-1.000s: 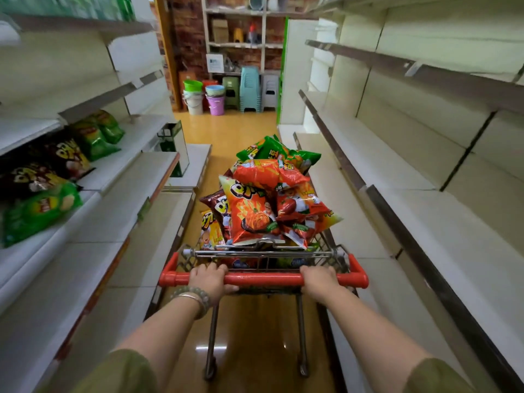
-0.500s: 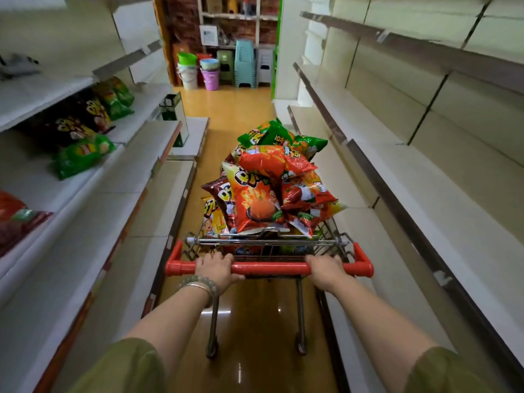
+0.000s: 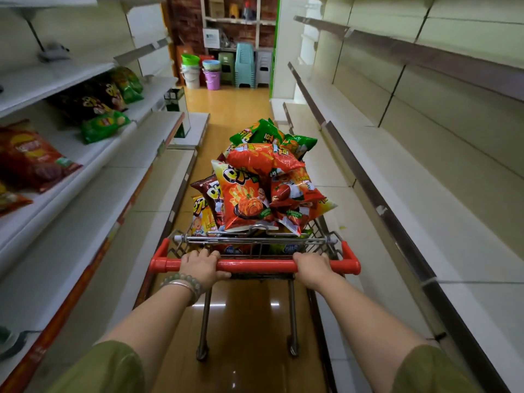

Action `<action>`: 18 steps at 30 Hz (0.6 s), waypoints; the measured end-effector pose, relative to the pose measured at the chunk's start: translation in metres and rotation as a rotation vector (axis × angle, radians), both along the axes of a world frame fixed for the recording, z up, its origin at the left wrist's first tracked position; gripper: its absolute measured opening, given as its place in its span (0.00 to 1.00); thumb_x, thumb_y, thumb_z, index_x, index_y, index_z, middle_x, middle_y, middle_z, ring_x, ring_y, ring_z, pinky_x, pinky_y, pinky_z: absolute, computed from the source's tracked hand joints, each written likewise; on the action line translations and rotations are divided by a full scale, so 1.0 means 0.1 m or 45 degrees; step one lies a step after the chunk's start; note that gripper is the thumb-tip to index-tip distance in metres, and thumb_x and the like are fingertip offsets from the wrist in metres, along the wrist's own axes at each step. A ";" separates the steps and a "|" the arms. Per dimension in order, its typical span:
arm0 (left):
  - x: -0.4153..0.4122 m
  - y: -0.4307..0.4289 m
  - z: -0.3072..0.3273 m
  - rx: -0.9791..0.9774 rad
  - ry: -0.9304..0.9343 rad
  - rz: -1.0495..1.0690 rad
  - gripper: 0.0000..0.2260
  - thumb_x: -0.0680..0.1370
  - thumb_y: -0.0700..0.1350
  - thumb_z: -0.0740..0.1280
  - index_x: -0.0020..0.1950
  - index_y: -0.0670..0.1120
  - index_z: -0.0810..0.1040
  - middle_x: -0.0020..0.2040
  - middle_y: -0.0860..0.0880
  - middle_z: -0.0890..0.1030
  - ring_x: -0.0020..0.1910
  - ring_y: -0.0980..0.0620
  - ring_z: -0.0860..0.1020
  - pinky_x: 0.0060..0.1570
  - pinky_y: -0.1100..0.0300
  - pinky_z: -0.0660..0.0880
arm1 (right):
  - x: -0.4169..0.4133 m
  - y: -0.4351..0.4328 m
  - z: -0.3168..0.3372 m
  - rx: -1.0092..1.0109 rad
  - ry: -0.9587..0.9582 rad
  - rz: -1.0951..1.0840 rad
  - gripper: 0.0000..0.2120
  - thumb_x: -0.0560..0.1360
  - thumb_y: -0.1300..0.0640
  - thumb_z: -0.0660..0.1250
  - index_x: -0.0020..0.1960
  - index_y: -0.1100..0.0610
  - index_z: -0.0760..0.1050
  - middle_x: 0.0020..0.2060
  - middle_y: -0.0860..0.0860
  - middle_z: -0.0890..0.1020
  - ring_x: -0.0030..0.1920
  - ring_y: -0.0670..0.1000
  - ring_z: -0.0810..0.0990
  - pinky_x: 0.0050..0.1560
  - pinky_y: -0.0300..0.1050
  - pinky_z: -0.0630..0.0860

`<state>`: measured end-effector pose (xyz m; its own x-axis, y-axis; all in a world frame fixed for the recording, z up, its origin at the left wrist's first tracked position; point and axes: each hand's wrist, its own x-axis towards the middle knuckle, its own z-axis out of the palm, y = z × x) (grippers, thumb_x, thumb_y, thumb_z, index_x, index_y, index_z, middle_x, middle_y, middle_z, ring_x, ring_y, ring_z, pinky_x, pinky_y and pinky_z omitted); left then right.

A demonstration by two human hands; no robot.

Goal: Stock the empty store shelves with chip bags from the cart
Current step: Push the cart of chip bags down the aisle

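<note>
Aisle, view running toward the far end. Left hand (image 3: 202, 268) and right hand (image 3: 312, 267) are both clenching round the red plastic handle bar (image 3: 258, 265) of a small wire shopping cart (image 3: 255, 243). The left hand is sitting toward the bar's left end, the right hand toward its right end, knuckles up. A beaded bracelet and metal bangle (image 3: 183, 285) are sitting on the left wrist.

A heap of glossy chip bags (image 3: 246, 194) is lying in the cart basket just beyond the hands, piling well above the rim. Orange-red bags are lying on top and nearest, green bags (image 3: 269, 136) at the far side, and a dark brown bag (image 3: 211, 194) and a yellow bag (image 3: 201, 217) are leaning at the left. The bags are staying apart from both hands, with the basket's wire rear wall standing between.

The cream metal shelves on the left (image 3: 85, 199) are carrying a large red chip bag (image 3: 31, 160) nearest, a green shelf bag (image 3: 103, 126) farther along, and dark shelf bags (image 3: 90, 100) beyond. The cream metal shelves on the right (image 3: 425, 194) are running alongside the cart. The cart is standing on a glossy brown floor (image 3: 246, 321). At the far end, plastic buckets (image 3: 211, 75) and stacked stools (image 3: 245, 63) are standing near a brick wall (image 3: 184, 21).
</note>
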<state>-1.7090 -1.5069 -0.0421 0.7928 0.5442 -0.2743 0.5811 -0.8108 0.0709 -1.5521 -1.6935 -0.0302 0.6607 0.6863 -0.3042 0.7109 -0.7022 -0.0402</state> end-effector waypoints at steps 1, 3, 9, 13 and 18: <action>-0.13 -0.14 0.00 0.008 0.000 0.004 0.25 0.76 0.64 0.58 0.68 0.52 0.66 0.63 0.50 0.72 0.64 0.49 0.69 0.67 0.52 0.62 | -0.13 -0.13 0.01 -0.011 -0.001 -0.001 0.10 0.77 0.58 0.60 0.58 0.53 0.70 0.53 0.53 0.79 0.57 0.57 0.76 0.66 0.55 0.63; -0.33 -0.34 -0.01 0.010 -0.002 0.005 0.25 0.76 0.64 0.58 0.68 0.52 0.66 0.63 0.50 0.72 0.64 0.49 0.69 0.67 0.52 0.62 | -0.33 -0.33 0.00 -0.001 -0.001 -0.006 0.11 0.77 0.58 0.61 0.58 0.53 0.70 0.53 0.53 0.79 0.57 0.56 0.76 0.67 0.55 0.63; -0.93 -0.99 -0.01 -0.008 0.042 0.022 0.25 0.77 0.64 0.57 0.69 0.52 0.66 0.63 0.50 0.72 0.64 0.49 0.69 0.67 0.52 0.62 | -1.00 -1.00 0.13 0.004 0.035 -0.027 0.08 0.78 0.58 0.59 0.57 0.53 0.70 0.52 0.53 0.78 0.58 0.57 0.74 0.67 0.53 0.62; -1.32 -1.38 -0.01 -0.028 0.038 0.014 0.25 0.77 0.64 0.57 0.69 0.52 0.66 0.63 0.50 0.72 0.64 0.49 0.69 0.68 0.51 0.62 | -1.42 -1.41 0.19 0.018 0.043 -0.051 0.09 0.78 0.58 0.59 0.58 0.53 0.70 0.53 0.53 0.77 0.59 0.56 0.72 0.66 0.52 0.64; -1.80 -1.85 -0.01 -0.033 0.023 -0.003 0.24 0.76 0.64 0.58 0.68 0.52 0.66 0.64 0.50 0.71 0.64 0.49 0.69 0.68 0.52 0.62 | -1.90 -1.87 0.17 0.019 0.058 -0.079 0.11 0.77 0.59 0.60 0.59 0.53 0.70 0.53 0.53 0.77 0.60 0.57 0.72 0.65 0.52 0.64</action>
<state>-1.8892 -1.6923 -0.0429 0.7886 0.5351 -0.3030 0.5808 -0.8100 0.0813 -1.7422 -1.8805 -0.0128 0.6878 0.6493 -0.3246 0.6633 -0.7438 -0.0823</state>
